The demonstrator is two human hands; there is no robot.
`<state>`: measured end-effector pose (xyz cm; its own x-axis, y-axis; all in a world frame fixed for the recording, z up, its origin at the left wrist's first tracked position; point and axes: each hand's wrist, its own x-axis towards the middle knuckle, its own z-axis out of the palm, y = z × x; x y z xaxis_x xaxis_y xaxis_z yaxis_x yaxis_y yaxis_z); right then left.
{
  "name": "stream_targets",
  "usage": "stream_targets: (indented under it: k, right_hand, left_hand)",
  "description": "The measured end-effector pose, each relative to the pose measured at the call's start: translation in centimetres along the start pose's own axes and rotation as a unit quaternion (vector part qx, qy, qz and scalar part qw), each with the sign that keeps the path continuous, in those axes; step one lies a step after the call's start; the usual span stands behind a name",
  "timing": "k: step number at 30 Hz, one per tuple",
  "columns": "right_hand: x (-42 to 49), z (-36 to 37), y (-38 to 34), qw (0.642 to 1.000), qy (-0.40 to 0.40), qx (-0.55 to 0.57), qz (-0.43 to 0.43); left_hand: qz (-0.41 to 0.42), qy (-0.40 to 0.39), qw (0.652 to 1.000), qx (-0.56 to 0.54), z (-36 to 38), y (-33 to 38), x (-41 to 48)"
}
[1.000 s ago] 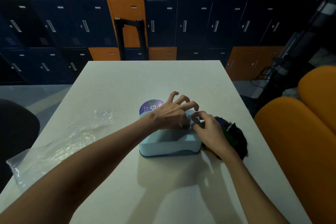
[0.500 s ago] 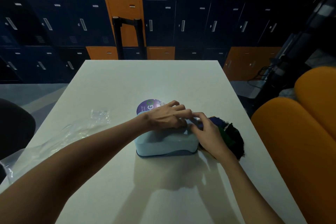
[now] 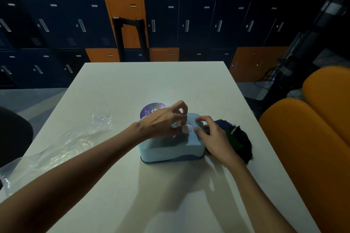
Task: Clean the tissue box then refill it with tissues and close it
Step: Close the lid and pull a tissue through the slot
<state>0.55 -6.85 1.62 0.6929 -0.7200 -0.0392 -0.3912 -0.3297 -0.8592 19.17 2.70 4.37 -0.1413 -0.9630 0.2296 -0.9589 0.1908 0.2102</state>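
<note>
Left hand [image 3: 164,123] risen, fingers curled; white tissue [image 3: 187,129] now showing at slot.
Pinches tissue over blue tissue box [image 3: 170,151], centre of table [image 3: 151,85]; right hand [image 3: 214,138] grips box's right end.

Two hands [image 3: 162,122] [image 3: 214,138], one tissue box [image 3: 170,150], one dark cloth [image 3: 240,142], one plastic wrapper [image 3: 62,149], one purple disc [image 3: 149,109].
</note>
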Motion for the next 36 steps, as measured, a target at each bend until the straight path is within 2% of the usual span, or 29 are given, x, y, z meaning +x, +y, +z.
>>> stream_targets:
  k: [5,12,17,19,22,25,29,33,36]
  right_hand:
    - [-0.1,0.2,-0.1,1.000,0.002,0.005,-0.004]
    - [-0.1,0.1,-0.4,1.000,0.003,0.007,-0.009]
    - [-0.1,0.3,-0.3,1.000,0.000,0.013,0.005]
    - [-0.1,0.2,-0.2,1.000,0.004,0.004,0.002]
    - [-0.1,0.1,-0.2,1.000,-0.002,-0.005,-0.002]
    - [0.0,0.2,-0.1,0.998,0.023,-0.057,-0.016]
    - [0.5,0.9,-2.0,0.981,0.093,-0.142,-0.092]
    - [1.0,2.1,-3.9,0.944,0.049,-0.314,-0.090]
    - [1.2,2.5,-3.7,0.952,0.037,-0.291,-0.086]
  left_hand:
    - [-0.041,0.011,0.999,0.017,-0.1,0.8,0.4]
    - [-0.050,-0.001,0.998,0.043,1.0,1.5,1.6]
    - [-0.058,0.024,0.996,0.057,1.1,2.5,1.6]
    - [-0.064,0.021,0.997,0.041,1.3,3.1,1.4]
    - [-0.113,0.018,0.992,-0.050,0.7,2.7,0.8]
    - [-0.154,0.023,0.986,-0.056,-0.1,1.0,0.0]
    - [-0.181,0.021,0.983,-0.037,-0.6,-0.6,-1.6]
    - [-0.184,0.033,0.981,-0.058,-0.5,0.0,-1.9]
    - [-0.176,0.041,0.982,-0.062,-0.3,0.5,-1.8]
